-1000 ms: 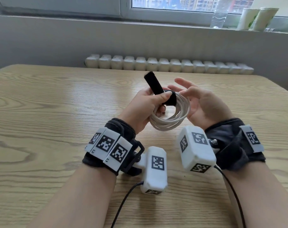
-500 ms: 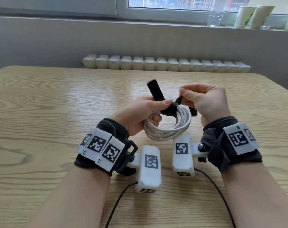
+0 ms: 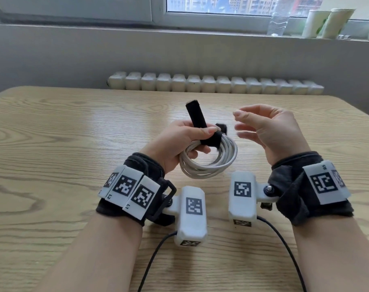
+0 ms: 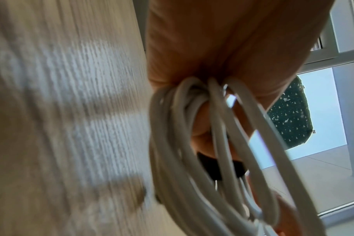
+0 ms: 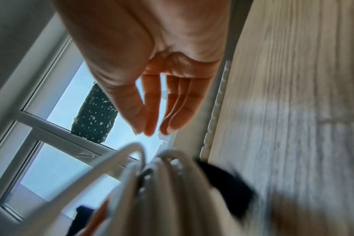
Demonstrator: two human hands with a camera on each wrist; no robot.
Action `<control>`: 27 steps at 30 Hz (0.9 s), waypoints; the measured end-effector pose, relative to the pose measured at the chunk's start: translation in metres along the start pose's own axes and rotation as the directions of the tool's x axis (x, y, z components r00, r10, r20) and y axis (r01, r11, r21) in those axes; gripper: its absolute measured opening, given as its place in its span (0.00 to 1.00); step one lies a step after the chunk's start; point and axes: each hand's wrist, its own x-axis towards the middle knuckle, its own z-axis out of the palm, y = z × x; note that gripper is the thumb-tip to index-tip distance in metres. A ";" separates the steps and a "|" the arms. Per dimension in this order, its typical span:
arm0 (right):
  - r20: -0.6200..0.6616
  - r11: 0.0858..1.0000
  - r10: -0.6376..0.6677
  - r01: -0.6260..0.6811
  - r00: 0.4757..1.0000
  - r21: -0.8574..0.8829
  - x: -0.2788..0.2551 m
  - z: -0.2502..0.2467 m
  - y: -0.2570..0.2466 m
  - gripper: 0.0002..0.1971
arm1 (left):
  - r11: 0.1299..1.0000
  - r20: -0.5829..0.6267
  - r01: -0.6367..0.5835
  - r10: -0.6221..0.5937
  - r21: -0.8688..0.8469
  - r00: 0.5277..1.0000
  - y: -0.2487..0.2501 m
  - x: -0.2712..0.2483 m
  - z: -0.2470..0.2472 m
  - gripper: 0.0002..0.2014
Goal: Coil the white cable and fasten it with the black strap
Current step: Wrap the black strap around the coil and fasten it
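Note:
The white cable [image 3: 213, 163] is wound into a coil of several loops above the wooden table [image 3: 53, 144]. My left hand [image 3: 185, 142] grips the coil's top, thumb pressing the black strap [image 3: 197, 118] against the loops. One strap end stands up above the thumb; a short end [image 3: 221, 128] pokes out behind the coil. The left wrist view shows the loops [image 4: 202, 143] bunched in my curled fingers with a bit of strap [image 4: 210, 167] behind. My right hand [image 3: 263, 129] hovers just right of the coil, fingers relaxed, holding nothing; its fingers [image 5: 152, 115] show straight above the cable [image 5: 162, 175].
A white radiator [image 3: 215, 84] runs behind the table's far edge. On the windowsill stand a clear bottle [image 3: 278, 20] and paper cups [image 3: 327, 22]. Black camera leads [image 3: 284, 249] trail from my wrists toward me over the near table.
Half a second ago my right hand pinched the strap's short end at the coil; it has let go and drawn back to the right, fingers loosened. The left hand keeps its hold.

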 end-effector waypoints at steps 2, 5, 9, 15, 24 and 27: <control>-0.016 0.983 0.032 -0.035 0.999 -0.178 0.000 -0.003 0.001 0.13 | 1.000 0.000 -0.017 0.017 -0.001 1.000 0.000 0.000 0.001 0.12; 0.083 0.927 0.196 -0.157 0.977 -0.342 -0.001 0.001 0.002 0.24 | 0.999 0.027 -0.041 0.040 0.021 0.999 0.000 -0.001 0.003 0.11; 0.216 0.914 0.338 -0.265 0.916 -0.307 -0.002 0.006 0.005 0.26 | 0.998 0.096 -0.057 0.053 0.034 0.994 0.001 -0.002 0.003 0.11; 0.076 0.976 0.217 -0.214 0.973 -0.042 0.003 0.001 0.008 0.09 | 0.996 0.098 -0.045 0.037 0.082 0.994 0.000 -0.002 0.006 0.12; -0.133 0.964 -0.019 0.054 0.991 0.260 -0.001 -0.003 -0.015 0.08 | 0.986 0.059 0.050 -0.060 0.162 0.996 0.000 -0.001 0.005 0.07; -0.093 0.953 -0.053 0.079 0.994 0.292 -0.007 0.001 -0.019 0.09 | 0.987 -0.022 0.029 -0.026 0.158 0.999 -0.001 0.001 0.004 0.04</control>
